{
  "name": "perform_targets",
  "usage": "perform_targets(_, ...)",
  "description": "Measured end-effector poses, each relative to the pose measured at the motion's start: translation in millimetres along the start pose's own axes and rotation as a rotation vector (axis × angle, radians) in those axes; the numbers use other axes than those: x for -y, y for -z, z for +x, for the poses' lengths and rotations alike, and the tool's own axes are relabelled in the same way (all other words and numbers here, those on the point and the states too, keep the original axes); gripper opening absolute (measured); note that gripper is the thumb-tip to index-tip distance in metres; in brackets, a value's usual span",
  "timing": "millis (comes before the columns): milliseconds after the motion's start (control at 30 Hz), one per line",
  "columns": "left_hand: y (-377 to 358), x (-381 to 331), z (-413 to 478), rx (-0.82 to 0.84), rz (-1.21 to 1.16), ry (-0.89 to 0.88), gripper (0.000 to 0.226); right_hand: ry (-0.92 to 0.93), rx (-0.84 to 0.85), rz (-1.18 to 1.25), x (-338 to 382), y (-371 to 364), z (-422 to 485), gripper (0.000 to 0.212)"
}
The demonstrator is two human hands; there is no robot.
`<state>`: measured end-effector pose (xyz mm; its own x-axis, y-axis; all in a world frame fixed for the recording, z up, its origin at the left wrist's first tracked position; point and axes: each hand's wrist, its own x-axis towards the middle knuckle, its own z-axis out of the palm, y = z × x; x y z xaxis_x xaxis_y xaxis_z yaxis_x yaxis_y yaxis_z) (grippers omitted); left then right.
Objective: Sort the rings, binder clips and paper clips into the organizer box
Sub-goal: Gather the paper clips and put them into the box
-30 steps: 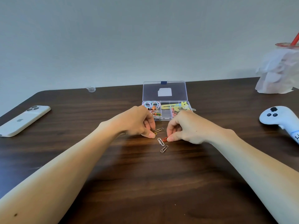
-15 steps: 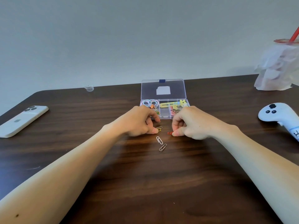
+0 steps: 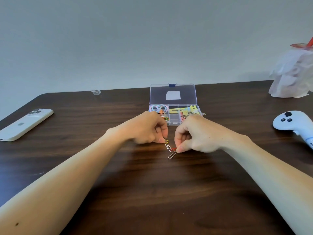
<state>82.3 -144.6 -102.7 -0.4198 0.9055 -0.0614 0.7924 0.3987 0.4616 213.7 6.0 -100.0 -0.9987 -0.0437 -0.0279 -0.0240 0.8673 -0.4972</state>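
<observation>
Between our hands lie two silver wire paper clips (image 3: 172, 154) on the dark wooden bench (image 3: 152, 192). Our right hand (image 3: 196, 134) pinches one red paper clip (image 3: 173, 149); our left hand (image 3: 147, 128) pinches one yellow paper clip (image 3: 166, 141). Beyond sits one clear plastic organizer box (image 3: 172, 106), open.

Both forearms extended — left hand (image 3: 145, 128), right hand (image 3: 198, 134) pinching, fingertips at tabletop.

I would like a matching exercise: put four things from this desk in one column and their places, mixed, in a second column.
Things:
1. phone
2. white controller
3. red paper clip
4. pastel rings

Places:
A. in the organizer box, left compartment
B. far left of the table
C. far right of the table
D. at the right hand fingers

Pairs: 1-B, 2-C, 3-D, 4-A
</observation>
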Motion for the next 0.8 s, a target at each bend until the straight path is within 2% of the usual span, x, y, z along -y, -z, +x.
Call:
perform_targets(300, 3, 7, -4, 0.126, -0.134, -0.061, 0.022, 0.002, 0.048, 0.012, 6, -3, -1, 0.01)
perform_targets(600, 6, 7, -5, 0.16, -0.133, -0.015, 0.015, -0.011, 0.069, -0.083, 13, -6, -1, 0.004)
perform_targets(800, 11, 4, -11, 0.166, -0.255, 0.022, 0.016, -0.042, -0.034, -0.047, 6, 11, -8, 0.007)
